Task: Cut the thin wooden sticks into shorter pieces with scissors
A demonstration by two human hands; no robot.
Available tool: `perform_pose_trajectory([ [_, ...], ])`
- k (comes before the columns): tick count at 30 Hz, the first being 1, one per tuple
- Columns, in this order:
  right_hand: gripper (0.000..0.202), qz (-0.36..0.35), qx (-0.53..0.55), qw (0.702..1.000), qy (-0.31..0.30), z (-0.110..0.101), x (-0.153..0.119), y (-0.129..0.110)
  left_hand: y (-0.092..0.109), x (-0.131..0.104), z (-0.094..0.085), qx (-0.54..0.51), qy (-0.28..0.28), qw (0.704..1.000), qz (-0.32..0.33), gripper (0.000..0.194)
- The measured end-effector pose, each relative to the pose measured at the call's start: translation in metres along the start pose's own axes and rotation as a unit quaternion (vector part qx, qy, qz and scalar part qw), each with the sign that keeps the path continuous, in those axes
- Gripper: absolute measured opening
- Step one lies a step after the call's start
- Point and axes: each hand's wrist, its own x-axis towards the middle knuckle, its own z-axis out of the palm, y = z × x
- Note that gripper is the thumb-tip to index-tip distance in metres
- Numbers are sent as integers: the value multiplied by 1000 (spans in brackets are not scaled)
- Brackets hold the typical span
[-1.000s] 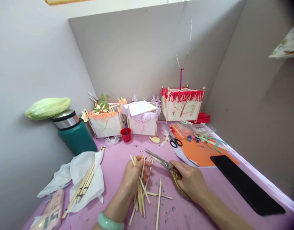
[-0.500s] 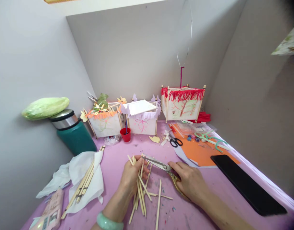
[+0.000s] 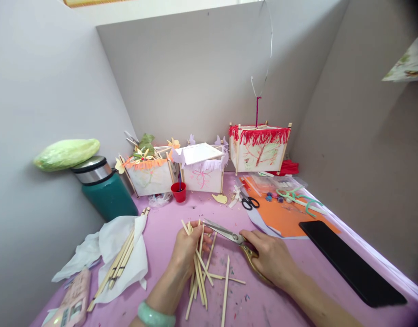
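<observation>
My left hand (image 3: 190, 247), with a pale green bangle (image 3: 156, 315) at the wrist, is closed around a loose bunch of thin wooden sticks (image 3: 199, 272). The sticks fan out downward, and their upper ends poke out above my fingers. In my right hand (image 3: 266, 254) is a pair of gold-handled scissors (image 3: 236, 238), blades pointing left. The blade tips lie close to the stick tops at my left fingers; whether they touch cannot be made out. Below, a loose wooden stick (image 3: 226, 290) rests on the purple tabletop (image 3: 260, 304).
Paper lanterns (image 3: 202, 179) stand along the back, one with red fringe (image 3: 260, 147). A red cup (image 3: 178, 192), black-handled scissors (image 3: 250, 203), orange paper (image 3: 280, 213) and a black slab (image 3: 352, 263) lie around. Leftward are a teal bottle (image 3: 108, 190) and bundled sticks (image 3: 122, 256) on white tissue.
The scissor blades have drawn slightly apart from the stick tops. The sticks in my left hand have shifted a little. Both hands stay almost in place.
</observation>
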Motion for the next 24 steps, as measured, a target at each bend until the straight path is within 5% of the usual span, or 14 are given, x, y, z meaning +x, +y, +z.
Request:
perform_pose_trajectory([
  [24, 32, 0, 25, 998, -60, -11, 1, 2, -3, 0, 0, 17, -13, 1000, 9, 24],
])
